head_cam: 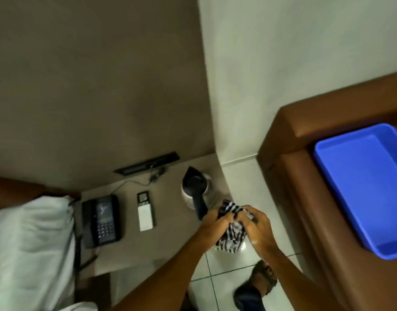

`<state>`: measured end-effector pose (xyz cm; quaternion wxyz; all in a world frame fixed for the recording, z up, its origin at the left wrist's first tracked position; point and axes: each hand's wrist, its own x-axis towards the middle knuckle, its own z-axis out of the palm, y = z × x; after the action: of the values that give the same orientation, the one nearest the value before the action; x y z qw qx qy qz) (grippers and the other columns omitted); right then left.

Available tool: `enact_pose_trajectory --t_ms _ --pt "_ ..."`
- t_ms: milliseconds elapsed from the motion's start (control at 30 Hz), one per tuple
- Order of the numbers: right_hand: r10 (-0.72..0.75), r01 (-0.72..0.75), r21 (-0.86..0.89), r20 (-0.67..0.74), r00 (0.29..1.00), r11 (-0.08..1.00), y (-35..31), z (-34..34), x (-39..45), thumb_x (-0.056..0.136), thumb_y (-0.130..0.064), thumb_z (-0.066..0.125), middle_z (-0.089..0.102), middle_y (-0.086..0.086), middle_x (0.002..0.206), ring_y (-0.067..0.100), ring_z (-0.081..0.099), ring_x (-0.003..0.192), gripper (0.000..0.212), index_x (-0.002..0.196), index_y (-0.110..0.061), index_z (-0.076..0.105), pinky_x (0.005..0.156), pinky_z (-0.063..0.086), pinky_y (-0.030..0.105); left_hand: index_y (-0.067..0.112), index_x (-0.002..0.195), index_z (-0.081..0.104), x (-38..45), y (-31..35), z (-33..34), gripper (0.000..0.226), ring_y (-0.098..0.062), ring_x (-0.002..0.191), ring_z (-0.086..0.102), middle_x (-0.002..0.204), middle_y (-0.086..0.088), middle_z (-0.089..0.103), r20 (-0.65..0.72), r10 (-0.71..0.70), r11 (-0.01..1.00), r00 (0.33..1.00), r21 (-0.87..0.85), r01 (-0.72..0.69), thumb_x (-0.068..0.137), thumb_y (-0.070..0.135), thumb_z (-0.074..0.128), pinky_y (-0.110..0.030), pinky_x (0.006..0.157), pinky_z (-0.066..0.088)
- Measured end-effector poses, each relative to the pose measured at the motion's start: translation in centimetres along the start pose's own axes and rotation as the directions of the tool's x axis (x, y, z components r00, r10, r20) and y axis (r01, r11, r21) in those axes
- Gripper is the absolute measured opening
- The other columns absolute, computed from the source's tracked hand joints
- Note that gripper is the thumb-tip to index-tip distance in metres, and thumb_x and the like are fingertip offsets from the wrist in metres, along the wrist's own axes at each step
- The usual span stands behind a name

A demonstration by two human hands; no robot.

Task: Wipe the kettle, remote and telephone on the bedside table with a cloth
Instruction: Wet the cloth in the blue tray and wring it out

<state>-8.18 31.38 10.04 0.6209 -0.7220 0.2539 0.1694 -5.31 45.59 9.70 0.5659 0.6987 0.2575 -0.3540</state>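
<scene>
A steel kettle (207,194) with a black lid and handle stands at the right end of the beige bedside table (168,243). A white and black remote (145,212) lies in the middle, and a black telephone (101,221) sits at the left. My left hand (213,223) and my right hand (257,227) both grip a striped black and white cloth (231,234), bunched between them. The hands hover just off the table's right front corner, below the kettle's handle, not touching the kettle.
A white pillow (31,250) lies left of the telephone. A black socket strip (148,163) with a cord sits on the wall behind the table. A brown padded seat (305,198) at right carries a blue plastic tray (354,182). My sandalled foot (262,279) stands on pale floor tiles.
</scene>
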Motion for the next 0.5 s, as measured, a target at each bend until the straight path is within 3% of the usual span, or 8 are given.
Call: enact_pose_trajectory --t_ms 133,200,300,400,433,500 --pt "0.069 -0.068 -0.021 0.036 0.997 0.997 2.4 7.4 -1.6 0.098 -0.015 0.071 0.082 0.007 0.092 0.029 0.079 0.092 0.010 0.095 -0.016 0.080 0.085 0.066 0.046 0.027 0.086 0.073 -1.1 -5.0 -8.0 0.017 -0.001 0.067 0.072 0.072 0.010 0.077 -0.052 0.032 0.997 0.998 0.067 -0.028 0.098 0.030 0.062 -0.007 0.057 0.049" --pt "0.076 -0.076 0.005 -0.048 0.996 0.997 3.5 10.1 -2.3 0.099 -0.019 0.072 0.082 0.005 0.092 0.027 0.079 0.091 0.009 0.095 -0.018 0.079 0.087 0.066 0.047 0.016 0.095 0.073 -1.3 -7.5 -11.3 0.016 -0.008 0.073 0.068 0.086 -0.001 0.076 -0.102 0.025 0.995 0.994 0.099 -0.015 0.100 0.020 0.058 -0.009 0.059 0.050" --pt "0.021 -0.024 -0.009 -0.200 0.980 1.000 4.1 12.7 -2.9 0.102 -0.024 0.068 0.076 0.007 0.095 0.034 0.075 0.093 0.006 0.105 -0.020 0.071 0.087 0.064 0.047 0.001 0.111 0.068 -1.6 -10.4 -14.9 0.022 -0.025 0.087 0.067 0.108 -0.025 0.072 -0.131 0.046 0.996 0.990 0.088 -0.034 0.101 0.016 0.055 -0.028 0.072 0.054" --pt "0.015 -0.014 0.002 -0.236 0.972 1.000 3.8 14.6 -2.1 0.105 -0.030 0.065 0.071 0.011 0.119 0.032 0.070 0.112 0.025 0.127 -0.017 0.063 0.099 0.061 0.049 0.006 0.109 0.068 -1.8 -12.3 -17.0 0.016 -0.036 0.089 0.073 0.103 -0.021 0.074 -0.178 0.044 0.999 0.983 -0.001 -0.045 0.100 0.009 0.055 -0.047 0.078 0.062" --pt "0.031 -0.033 -0.001 -0.244 0.969 0.999 3.7 15.1 -1.5 0.106 -0.034 0.063 0.070 0.013 0.123 0.032 0.068 0.115 0.030 0.129 -0.015 0.061 0.102 0.059 0.048 0.011 0.108 0.068 -1.7 -12.7 -17.5 0.015 -0.032 0.092 0.074 0.104 -0.016 0.075 -0.190 0.033 0.998 0.981 -0.050 -0.044 0.100 0.008 0.057 -0.045 0.077 0.064" --pt "0.042 -0.051 -0.031 -0.246 0.968 0.998 3.5 16.1 -0.3 0.108 -0.042 0.056 0.070 0.013 0.122 0.030 0.067 0.115 0.036 0.128 -0.013 0.061 0.101 0.057 0.043 0.023 0.109 0.067 -1.4 -13.1 -18.0 0.018 -0.019 0.095 0.073 0.106 -0.004 0.075 -0.203 0.016 0.993 0.979 -0.115 -0.040 0.099 0.011 0.059 -0.024 0.067 0.061"
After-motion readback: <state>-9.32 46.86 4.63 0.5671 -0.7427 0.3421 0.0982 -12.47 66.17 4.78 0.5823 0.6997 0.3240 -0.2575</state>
